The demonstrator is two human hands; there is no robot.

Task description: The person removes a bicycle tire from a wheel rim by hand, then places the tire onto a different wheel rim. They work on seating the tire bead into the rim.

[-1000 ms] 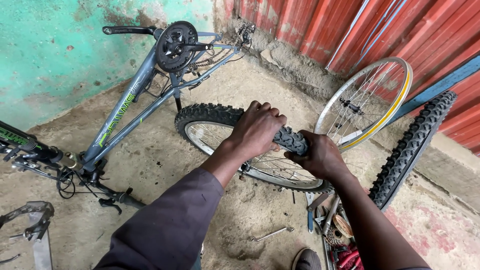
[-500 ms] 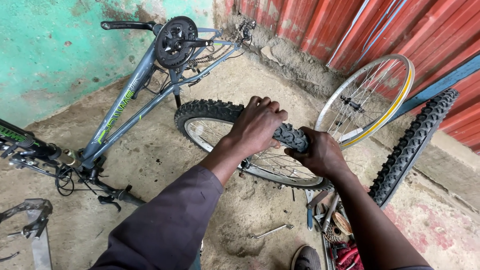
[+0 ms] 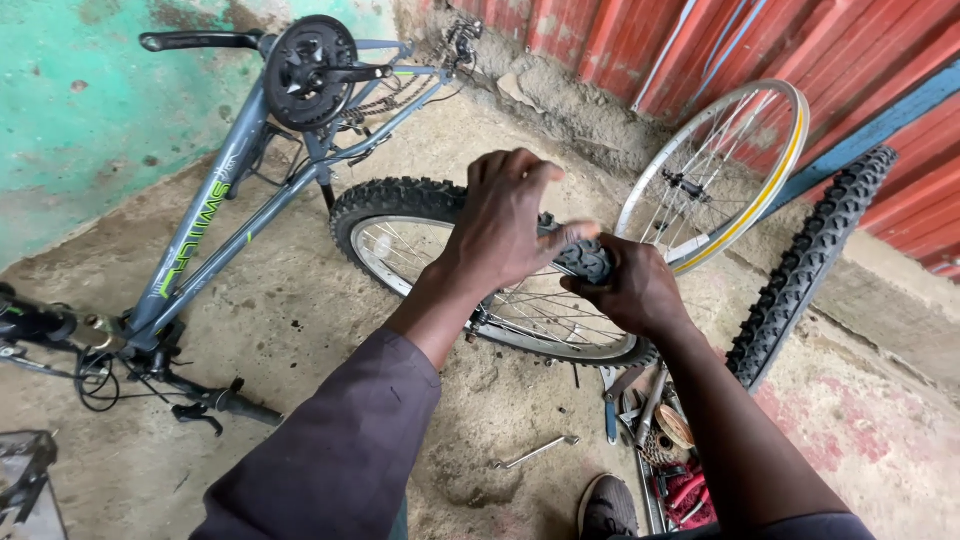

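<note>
Gripping a knobby tyre [image 3: 400, 200] on its spoked wheel, upright on the concrete floor [image 3: 300, 320].
Right hand [image 3: 630, 290] clamps the tread, steadying it; left hand [image 3: 505, 225] hovers half-open just above, thumb touching rubber.

We hold a spoked wheel [image 3: 470, 290] upright on the concrete, its knobby black tyre [image 3: 395, 200] seated around the silver rim, the near top section hidden under our hands.
</note>
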